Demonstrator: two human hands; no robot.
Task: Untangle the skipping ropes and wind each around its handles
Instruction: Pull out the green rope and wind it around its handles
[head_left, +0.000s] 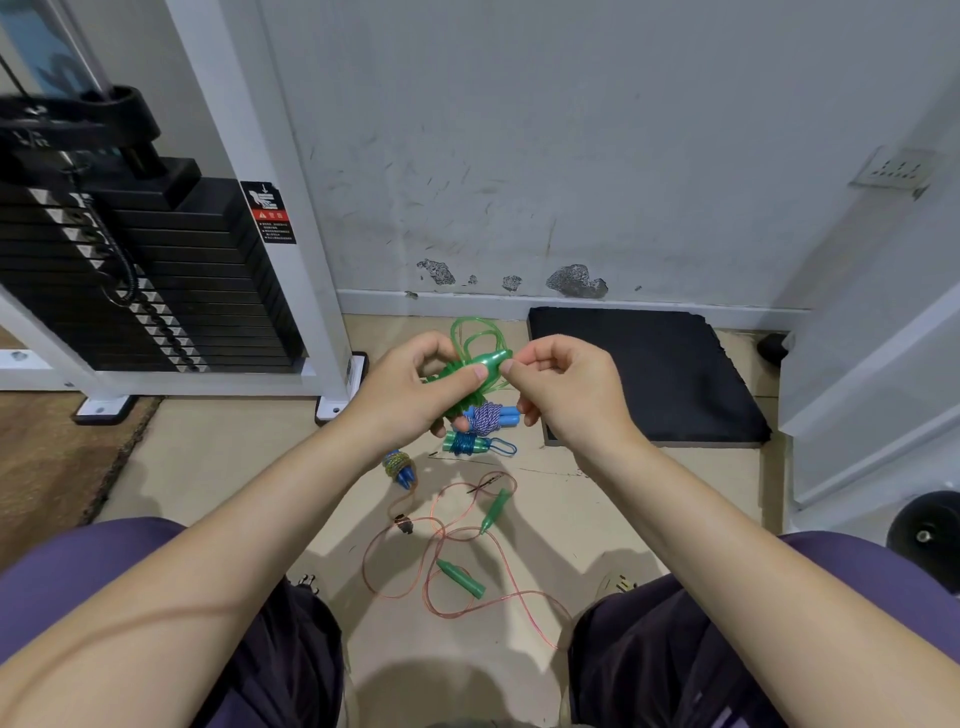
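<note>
The scuffed white wall (519, 130) fills the far side ahead of you, with a socket plate (896, 169) on its right part. To your left stands the weight machine (145, 270), its black plate stack inside a white frame whose feet rest on the floor (218, 457); a brown mat (47, 457) lies at the floor's left edge. A dark foam pad (644, 374) lies flat against the wall's foot, right of your hands. At the floor's right edge you can see a black round weight (927, 535), partly cut off.

Your left hand (415, 384) grips the green rope bundle (467, 374), fingers curled round its handles, thumb pressed on top. Your right hand (566, 379) pinches the rope's end beside the handle tip, the other fingers curled in. Loose green loops rise above both hands, which hang over the floor in front of the pad's near left corner.

Your hands partly cover a wound purple-and-white rope (491, 418) with blue handles lying directly under them. Just nearer you lies a wound blue rope (470, 444) with one loop sticking out, and left of it a wound yellowish rope (400, 465) on blue handles.

Between your knees the thin orange rope (441, 540) sprawls loose in crossing loops, its two green handles (462, 578) well apart, with a small dark object (405, 525) on it at the left.
</note>
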